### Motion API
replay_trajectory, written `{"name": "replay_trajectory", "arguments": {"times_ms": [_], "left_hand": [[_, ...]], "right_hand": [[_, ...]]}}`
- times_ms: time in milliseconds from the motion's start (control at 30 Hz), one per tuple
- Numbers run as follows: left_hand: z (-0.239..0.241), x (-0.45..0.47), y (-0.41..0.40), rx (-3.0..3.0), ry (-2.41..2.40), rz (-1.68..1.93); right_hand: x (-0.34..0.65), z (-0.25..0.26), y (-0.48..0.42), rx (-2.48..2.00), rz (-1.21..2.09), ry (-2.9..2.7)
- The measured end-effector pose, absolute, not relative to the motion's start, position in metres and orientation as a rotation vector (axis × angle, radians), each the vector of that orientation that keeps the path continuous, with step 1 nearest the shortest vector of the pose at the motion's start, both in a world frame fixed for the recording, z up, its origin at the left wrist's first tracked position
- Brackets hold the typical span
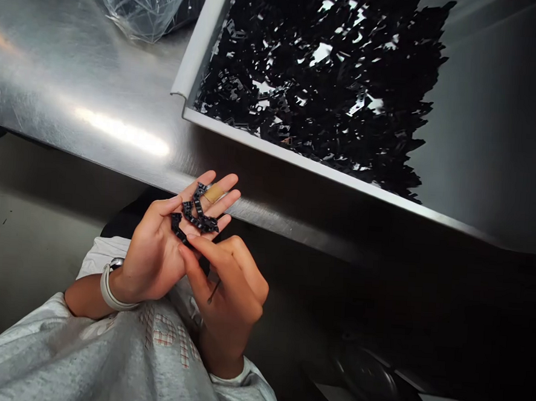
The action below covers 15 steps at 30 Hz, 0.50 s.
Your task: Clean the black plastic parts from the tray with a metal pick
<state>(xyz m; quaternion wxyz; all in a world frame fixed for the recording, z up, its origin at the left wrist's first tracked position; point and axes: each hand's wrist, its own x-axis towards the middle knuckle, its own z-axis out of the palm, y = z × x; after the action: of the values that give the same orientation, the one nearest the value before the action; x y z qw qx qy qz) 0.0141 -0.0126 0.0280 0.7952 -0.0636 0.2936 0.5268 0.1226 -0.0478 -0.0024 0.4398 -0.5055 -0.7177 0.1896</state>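
My left hand (156, 248) is turned palm up with its fingers stretched out, and several small black plastic parts (197, 213) lie across the fingers. One finger carries a tan plaster (214, 192). A white watch band (107, 287) circles the left wrist. My right hand (229, 283) is beside it, thumb and forefinger pinched at the black parts in the left palm. A thin dark sliver (213, 291) sticks out under the right palm.
A metal table (75, 80) runs across the view. On it stands a white tray (200, 45) heaped with many black plastic parts (330, 71). A crumpled clear plastic bag (139, 2) lies at the far left. Dark floor lies below the table's edge.
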Motion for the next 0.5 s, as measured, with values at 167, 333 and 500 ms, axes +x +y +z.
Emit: {"name": "replay_trajectory", "arguments": {"times_ms": [167, 333, 500], "left_hand": [[0.027, 0.012, -0.011, -0.166, 0.592, 1.114], [0.028, 0.012, -0.011, -0.204, 0.556, 1.114], [0.027, 0.011, -0.012, -0.178, 0.494, 1.057]], "right_hand": [[0.129, -0.004, -0.046, -1.196, 0.415, -1.648], [0.141, -0.008, -0.041, -1.244, 0.357, -1.580], [0.142, -0.008, -0.039, -1.219, 0.463, -1.561]]}}
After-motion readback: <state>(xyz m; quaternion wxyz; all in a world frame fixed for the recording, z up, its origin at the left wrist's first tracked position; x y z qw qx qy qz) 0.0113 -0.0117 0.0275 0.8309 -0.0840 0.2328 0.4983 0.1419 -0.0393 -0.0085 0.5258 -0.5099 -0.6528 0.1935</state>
